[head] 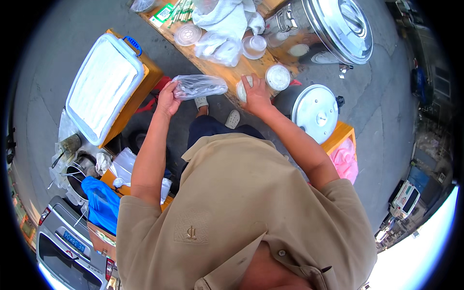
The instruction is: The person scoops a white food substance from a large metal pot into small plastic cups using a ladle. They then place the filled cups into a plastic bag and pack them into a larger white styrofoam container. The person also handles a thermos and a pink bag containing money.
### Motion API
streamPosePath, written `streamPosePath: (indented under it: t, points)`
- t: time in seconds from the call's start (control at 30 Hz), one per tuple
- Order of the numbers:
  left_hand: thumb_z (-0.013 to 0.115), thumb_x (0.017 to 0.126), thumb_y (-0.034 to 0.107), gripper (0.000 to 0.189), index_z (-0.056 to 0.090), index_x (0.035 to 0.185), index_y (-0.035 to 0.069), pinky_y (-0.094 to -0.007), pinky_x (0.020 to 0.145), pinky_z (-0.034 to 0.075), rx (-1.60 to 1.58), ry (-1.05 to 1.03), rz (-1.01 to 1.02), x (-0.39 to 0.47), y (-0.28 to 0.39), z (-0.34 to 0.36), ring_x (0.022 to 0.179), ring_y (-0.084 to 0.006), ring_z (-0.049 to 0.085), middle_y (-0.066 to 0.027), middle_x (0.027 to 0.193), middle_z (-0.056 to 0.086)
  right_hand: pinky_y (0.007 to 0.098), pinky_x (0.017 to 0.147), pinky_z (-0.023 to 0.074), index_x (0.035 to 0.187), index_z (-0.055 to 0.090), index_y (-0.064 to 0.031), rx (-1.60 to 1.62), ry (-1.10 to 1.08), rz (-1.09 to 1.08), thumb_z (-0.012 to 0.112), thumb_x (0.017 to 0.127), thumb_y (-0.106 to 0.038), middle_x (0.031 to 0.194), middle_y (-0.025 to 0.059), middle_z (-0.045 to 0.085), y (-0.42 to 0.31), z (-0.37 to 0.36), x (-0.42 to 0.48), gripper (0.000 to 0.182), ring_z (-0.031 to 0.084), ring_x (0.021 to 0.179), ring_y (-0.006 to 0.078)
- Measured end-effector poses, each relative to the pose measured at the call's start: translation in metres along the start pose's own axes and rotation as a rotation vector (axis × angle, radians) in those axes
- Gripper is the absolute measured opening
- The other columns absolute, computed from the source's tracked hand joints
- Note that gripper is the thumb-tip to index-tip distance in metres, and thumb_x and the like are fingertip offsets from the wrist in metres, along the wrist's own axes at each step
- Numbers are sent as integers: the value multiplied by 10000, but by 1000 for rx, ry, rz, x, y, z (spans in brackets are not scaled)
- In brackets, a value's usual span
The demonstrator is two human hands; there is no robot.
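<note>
A thin clear plastic bag (200, 87) stretches out sideways from my left hand (169, 100), which pinches it by one end above the gap beside the wooden table (214, 70). At the table's near corner, my right hand (258, 97) has its fingers around a lidded plastic cup (242, 89), partly hiding it. A second lidded plastic cup (278, 77) stands just right of those fingers. Farther back on the table are an empty-looking clear plastic cup (253, 47), a round plastic lid (187, 34) and a crumpled heap of clear plastic bags (219, 49).
Beyond lie a white towel (226, 18) and wrapped chopsticks (182, 11). A large stainless steel pot (340, 29) stands at right, with a metal-lidded pot (315, 114) nearer me. To my left is a lidded plastic bin (105, 85); a pink bag (344, 159) hangs at right.
</note>
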State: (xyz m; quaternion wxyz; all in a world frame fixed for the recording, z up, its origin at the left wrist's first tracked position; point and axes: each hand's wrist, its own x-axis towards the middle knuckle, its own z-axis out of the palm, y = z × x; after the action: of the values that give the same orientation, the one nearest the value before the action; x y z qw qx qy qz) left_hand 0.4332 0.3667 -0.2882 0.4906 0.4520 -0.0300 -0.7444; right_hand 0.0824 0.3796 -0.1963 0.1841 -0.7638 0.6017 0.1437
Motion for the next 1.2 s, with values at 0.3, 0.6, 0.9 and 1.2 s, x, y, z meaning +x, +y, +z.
streamPosePath:
  t: [0.3,0.6,0.9,1.2]
  points:
    - [577,1044,136,140,624,1136,42,-446,794,612,-7,-33,-195,70,-82,25,908,-246,713,-107,1054,711,542,1129,409,1594,296,-77,239,123,51,890,686,-252,1500,294,342,-6,-41,-21,1099,412,1317,487]
    - [561,1027,176,177,623,1156,71,-367,733,568,110,-6,-228,65,-107,113,884,-211,689,-84,1025,690,569,1106,419,1598,305,-64,253,166,30,886,690,-253,1516,265,352,-31,-34,26,1094,389,1353,485]
    - [495,1056,176,286,668,1208,6,-390,768,506,881,20,186,36,-99,124,862,-272,647,-146,1023,688,511,987,501,1371,594,-77,367,267,-107,779,857,-210,1322,233,575,-11,-26,76,563,557,1217,424]
    - [574,1038,182,203,626,1018,-13,-485,866,478,1088,25,456,-11,-83,144,982,-461,604,-253,990,609,499,858,561,1219,684,-73,318,341,-182,627,922,-93,1071,222,675,-27,-40,209,304,684,964,426]
